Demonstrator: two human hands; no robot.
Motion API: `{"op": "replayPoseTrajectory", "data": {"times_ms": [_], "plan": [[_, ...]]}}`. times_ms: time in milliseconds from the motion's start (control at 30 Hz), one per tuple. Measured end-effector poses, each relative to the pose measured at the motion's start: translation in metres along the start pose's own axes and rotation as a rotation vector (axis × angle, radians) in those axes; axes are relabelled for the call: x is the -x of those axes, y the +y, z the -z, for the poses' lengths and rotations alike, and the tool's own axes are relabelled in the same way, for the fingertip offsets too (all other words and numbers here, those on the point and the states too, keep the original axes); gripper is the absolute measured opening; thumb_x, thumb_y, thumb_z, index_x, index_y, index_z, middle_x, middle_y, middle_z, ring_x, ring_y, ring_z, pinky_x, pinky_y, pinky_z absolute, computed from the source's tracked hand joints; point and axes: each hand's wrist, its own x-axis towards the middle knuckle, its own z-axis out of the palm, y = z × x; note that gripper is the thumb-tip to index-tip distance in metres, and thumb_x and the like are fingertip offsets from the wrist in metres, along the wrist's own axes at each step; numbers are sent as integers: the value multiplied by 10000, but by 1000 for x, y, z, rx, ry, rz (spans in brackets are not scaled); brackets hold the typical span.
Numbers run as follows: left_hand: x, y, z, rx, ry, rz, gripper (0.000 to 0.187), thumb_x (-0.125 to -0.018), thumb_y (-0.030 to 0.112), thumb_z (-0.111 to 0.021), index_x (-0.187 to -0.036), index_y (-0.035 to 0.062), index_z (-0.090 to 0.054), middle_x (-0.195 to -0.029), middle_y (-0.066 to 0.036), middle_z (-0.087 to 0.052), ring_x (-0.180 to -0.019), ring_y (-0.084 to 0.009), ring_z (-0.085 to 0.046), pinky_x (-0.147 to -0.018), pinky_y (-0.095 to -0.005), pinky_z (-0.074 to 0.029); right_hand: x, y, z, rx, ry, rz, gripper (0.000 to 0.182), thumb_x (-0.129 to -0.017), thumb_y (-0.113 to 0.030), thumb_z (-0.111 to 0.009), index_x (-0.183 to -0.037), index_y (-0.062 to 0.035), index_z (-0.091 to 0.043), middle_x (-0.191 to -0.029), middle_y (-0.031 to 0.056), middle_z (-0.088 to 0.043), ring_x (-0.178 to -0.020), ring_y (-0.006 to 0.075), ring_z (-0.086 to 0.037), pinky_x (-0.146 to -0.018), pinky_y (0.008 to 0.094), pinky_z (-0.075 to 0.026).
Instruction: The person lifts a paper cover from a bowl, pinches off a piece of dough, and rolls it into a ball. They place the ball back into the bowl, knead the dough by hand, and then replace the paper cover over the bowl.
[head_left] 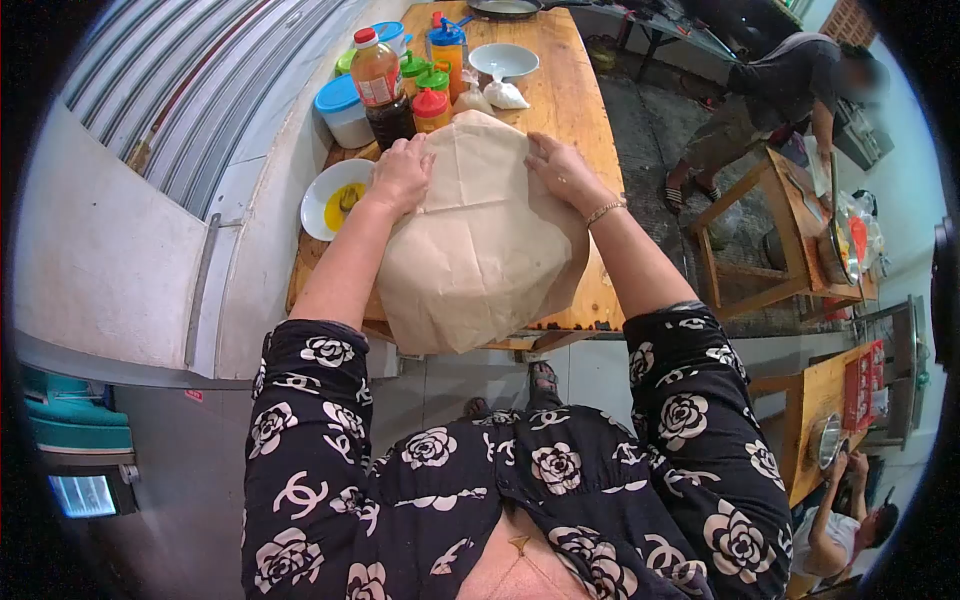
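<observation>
A sheet of light-brown paper with fold creases spreads over the near end of the wooden table, its lower edge hanging past the table's front. My left hand has its fingers closed on the sheet's upper left edge. On the upper right edge, my right hand pinches the paper, thumb and fingers partly behind it. Left of my left hand is a white bowl holding yellow liquid and a spoon. Just beyond the paper stand a red-capped bottle of dark sauce and a red-lidded jar.
Further back are a blue-lidded tub, green-lidded jars, an orange bottle, tied bags of white powder, a white bowl and a pan. Two people work at other tables on the right. A shuttered wall borders the left.
</observation>
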Motion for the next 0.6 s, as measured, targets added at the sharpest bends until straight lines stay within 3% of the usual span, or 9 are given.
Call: {"op": "replayPoseTrajectory", "data": {"times_ms": [233, 333, 433, 467, 567, 600], "plan": [[3, 8, 3, -8, -4, 65, 502, -967, 331, -454, -1366, 28, -427, -1252, -224, -525, -1164, -379, -526, -995, -470, -422, -1, -5, 6, -1, -59, -197, 475, -913, -381, -547, -1228, -27, -588, -1173, 234, -615, -1124, 361, -577, -979, 413, -430], [-6, 0, 3, 39, -13, 35, 460, -966, 328, -452, -1299, 12, -486, -1228, -247, -532, -1143, -388, -536, -985, -475, -426, -13, -13, 15, 442, 75, -203, 488, -914, -428, -514, -1159, -22, -633, -1097, 234, -631, -1064, 375, -594, -949, 433, -443], [-26, -1, 17, -70, -149, 21, 397, -963, 322, -456, -1159, -1, -577, -1171, -266, -558, -1091, -410, -555, -968, -479, -432, -28, -42, 26, 415, 228, 116, 439, -921, -389, -473, -1065, -24, -670, -1043, 230, -635, -1029, 379, -601, -913, 448, -454], [-36, -5, 13, -105, -79, -56, 349, -952, 302, -473, -1021, -5, -625, -1092, -252, -597, -1040, -405, -575, -941, -472, -443, -33, -52, 20, 406, 182, 172, 404, -916, -352, -472, -1030, -23, -677, -1045, 229, -635, -1033, 378, -600, -904, 453, -458], [-51, 8, 12, 129, 106, -240, 322, -938, 280, -493, -994, -6, -628, -1051, -230, -616, -1025, -393, -579, -919, -461, -453, -69, -72, -11, 503, 24, 413, 292, -881, -201, -459, -908, -18, -685, -1028, 214, -645, -1012, 367, -613, -860, 459, -482], [-53, 14, 11, 105, 72, -253, 275, -931, 234, -486, -988, 4, -626, -1051, -217, -624, -1027, -378, -586, -900, -453, -463, -76, -71, -25, 471, 21, 452, 275, -868, -185, -473, -910, -17, -686, -1013, 210, -650, -991, 362, -622, -853, 453, -486]]}}
